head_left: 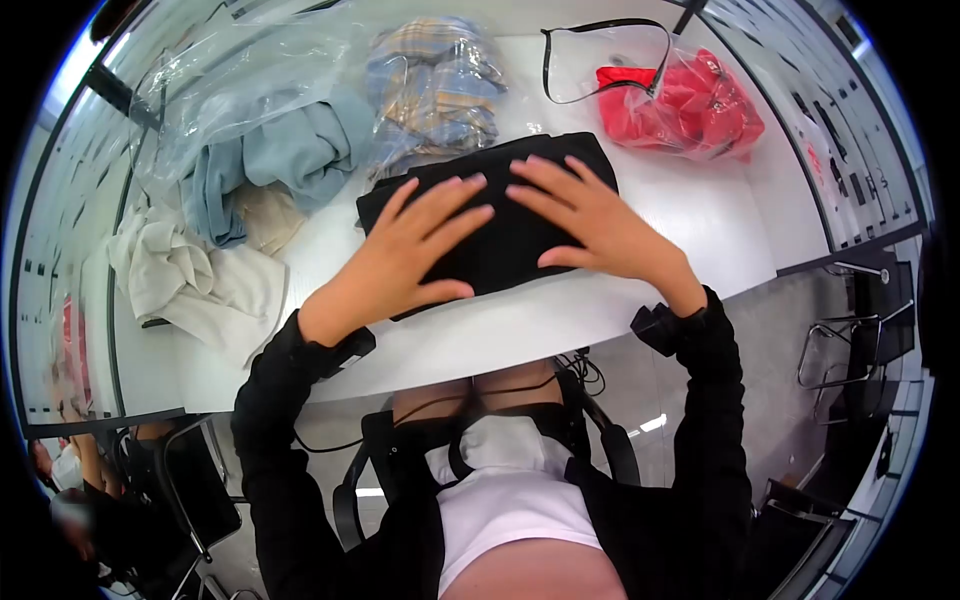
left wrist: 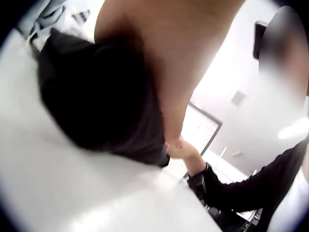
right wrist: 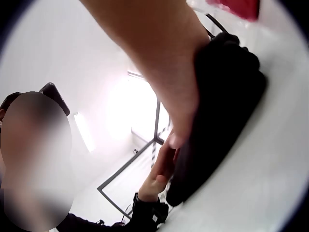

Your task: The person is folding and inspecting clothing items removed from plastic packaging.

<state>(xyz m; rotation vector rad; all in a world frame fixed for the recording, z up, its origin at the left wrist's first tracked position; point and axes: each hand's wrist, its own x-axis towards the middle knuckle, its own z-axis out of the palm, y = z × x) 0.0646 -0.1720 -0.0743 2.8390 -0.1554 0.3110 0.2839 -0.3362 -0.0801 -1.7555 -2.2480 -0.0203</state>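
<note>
Black cloth [head_left: 500, 237] under spread fingers [head_left: 446, 205].

**Black cloth partly covered, wrist views cropped**

In the head view, parts of the black cloth [head_left: 505, 235] are covered by the left hand [head_left: 400, 255] and the right hand [head_left: 595, 220], and its underside is hidden. The head of a background figure [head_left: 75, 515] is blurred. In both wrist views, the wearer's head [left wrist: 285, 60] is blurred and most of the nearer hand's fingers are hidden. The red cloth [right wrist: 244, 7] is cut off by the right wrist view's top edge.
</note>
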